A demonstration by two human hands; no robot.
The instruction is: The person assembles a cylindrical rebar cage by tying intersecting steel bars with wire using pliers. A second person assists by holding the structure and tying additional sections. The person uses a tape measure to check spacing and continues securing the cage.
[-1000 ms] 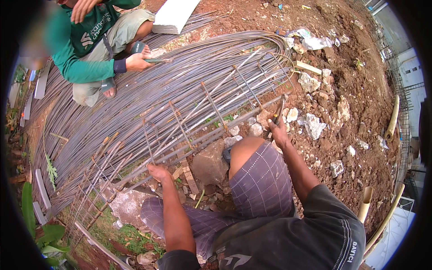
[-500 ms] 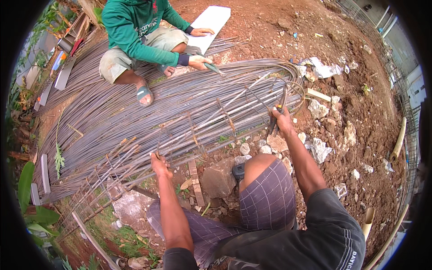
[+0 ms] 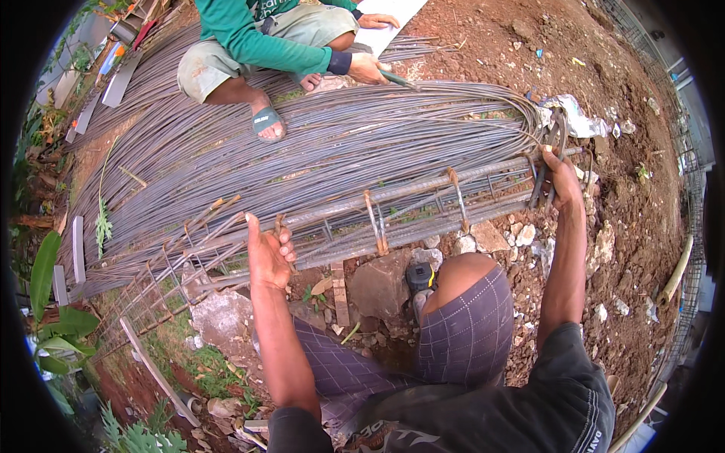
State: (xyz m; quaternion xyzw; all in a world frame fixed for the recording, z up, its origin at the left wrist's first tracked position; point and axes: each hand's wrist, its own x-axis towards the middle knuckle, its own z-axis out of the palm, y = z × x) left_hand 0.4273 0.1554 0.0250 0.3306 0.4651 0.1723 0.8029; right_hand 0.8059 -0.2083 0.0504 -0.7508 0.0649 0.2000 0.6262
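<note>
A long rebar cage (image 3: 423,185), bars joined by square stirrups, lies slanting across in front of me. My left hand (image 3: 269,255) is on its near side with thumb up and fingers curled against the bars beside a stirrup (image 3: 280,226). At the cage's right end, my right hand (image 3: 563,180) is closed around dark metal pincers (image 3: 559,130), close to the bar ends. Part of the pincers is hidden by that hand. Across from me, a co-worker in a green sleeve (image 3: 291,53) squats, one hand (image 3: 368,68) holding a tool with a greenish handle (image 3: 398,78).
Bundled, bent rebar (image 3: 325,143) spreads beyond the cage. A tape measure (image 3: 420,276) lies by my knee next to a large stone (image 3: 380,285). White rubble and reddish soil (image 3: 642,219) are at right. A white board (image 3: 393,26) lies by the co-worker.
The cage has turned and shifted nearer, with its stirrups showing differently. My right hand and the pincers appear farther right; my left thumb now points up. The view has shifted.
</note>
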